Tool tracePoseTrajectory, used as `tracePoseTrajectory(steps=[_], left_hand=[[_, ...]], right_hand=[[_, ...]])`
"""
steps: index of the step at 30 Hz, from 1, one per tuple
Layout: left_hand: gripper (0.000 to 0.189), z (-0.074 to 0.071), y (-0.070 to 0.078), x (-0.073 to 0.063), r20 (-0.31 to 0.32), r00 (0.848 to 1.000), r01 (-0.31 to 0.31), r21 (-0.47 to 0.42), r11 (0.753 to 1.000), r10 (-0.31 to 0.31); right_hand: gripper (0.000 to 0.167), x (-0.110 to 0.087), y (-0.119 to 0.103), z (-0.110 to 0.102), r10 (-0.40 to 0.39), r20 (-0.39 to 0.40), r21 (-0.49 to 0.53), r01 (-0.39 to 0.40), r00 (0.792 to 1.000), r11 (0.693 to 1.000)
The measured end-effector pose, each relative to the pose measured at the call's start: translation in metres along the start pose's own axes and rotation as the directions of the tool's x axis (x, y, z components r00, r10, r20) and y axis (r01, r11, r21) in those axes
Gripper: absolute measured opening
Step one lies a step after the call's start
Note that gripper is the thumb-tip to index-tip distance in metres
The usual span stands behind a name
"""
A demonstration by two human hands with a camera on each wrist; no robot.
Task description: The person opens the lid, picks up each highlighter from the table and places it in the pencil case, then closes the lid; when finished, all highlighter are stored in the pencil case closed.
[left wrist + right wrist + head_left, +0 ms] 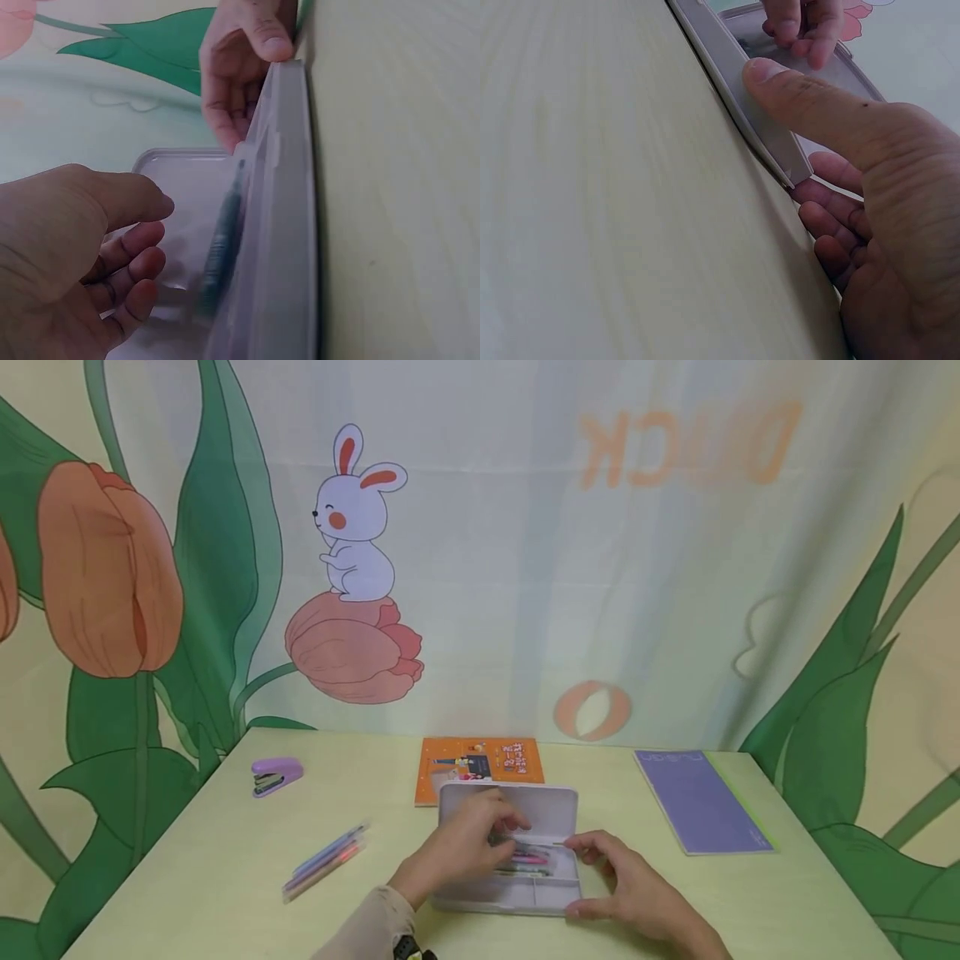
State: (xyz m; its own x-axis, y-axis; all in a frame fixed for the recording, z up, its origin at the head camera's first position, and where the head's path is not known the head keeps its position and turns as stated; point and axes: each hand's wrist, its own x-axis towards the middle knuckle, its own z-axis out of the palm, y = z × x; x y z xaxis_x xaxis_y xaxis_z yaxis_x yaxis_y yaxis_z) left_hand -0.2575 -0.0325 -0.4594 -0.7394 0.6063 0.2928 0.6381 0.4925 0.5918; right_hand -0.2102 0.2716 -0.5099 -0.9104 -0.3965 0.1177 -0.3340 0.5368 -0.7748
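Observation:
A pale grey pencil case stands with its lid raised. Several pens, one of them pink, lie in its long compartment. In the left wrist view, a dark teal pen shows blurred inside the case. Over the left part of the case hovers my left hand, fingers loosely bent, with nothing between thumb and fingers in the left wrist view. My right hand grips the right end of the case, thumb at the front corner and fingers at the far side.
Left of the case lie several coloured pens, with a purple stapler farther back. An orange booklet sits behind the lid. Toward the table's right edge is a purple notebook. A printed curtain hangs behind the table.

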Motion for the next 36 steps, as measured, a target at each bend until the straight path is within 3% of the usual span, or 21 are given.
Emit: tracePoseTrajectory(steps=[5,15,25,29,36], left_hand=[[0.019,-0.011,0.001,0.001,-0.051,0.999,-0.002,-0.005,1.000,0.002],[0.018,-0.031,0.005,-0.002,-0.093,0.995,-0.022,0.023,0.999,0.024],[0.018,-0.062,-0.003,-0.017,-0.183,0.981,-0.060,-0.001,0.998,0.059],[0.021,-0.077,-0.013,-0.029,-0.215,0.976,-0.019,0.031,0.999,0.026],[0.021,-0.107,-0.033,-0.062,-0.260,0.959,0.137,0.089,0.987,-0.110]], right_hand=[[0.079,-0.001,0.000,-0.002,0.006,-0.007,-0.013,-0.006,1.000,1.000],[0.080,-0.002,0.000,-0.002,-0.007,-0.016,-0.018,0.007,1.000,1.000],[0.080,-0.002,-0.001,-0.002,-0.008,-0.015,-0.026,0.008,1.000,1.000],[0.080,-0.002,0.000,-0.001,-0.006,-0.014,-0.030,0.006,1.000,1.000],[0.081,-0.001,-0.001,0.001,-0.004,-0.009,-0.025,0.004,1.000,1.000]])
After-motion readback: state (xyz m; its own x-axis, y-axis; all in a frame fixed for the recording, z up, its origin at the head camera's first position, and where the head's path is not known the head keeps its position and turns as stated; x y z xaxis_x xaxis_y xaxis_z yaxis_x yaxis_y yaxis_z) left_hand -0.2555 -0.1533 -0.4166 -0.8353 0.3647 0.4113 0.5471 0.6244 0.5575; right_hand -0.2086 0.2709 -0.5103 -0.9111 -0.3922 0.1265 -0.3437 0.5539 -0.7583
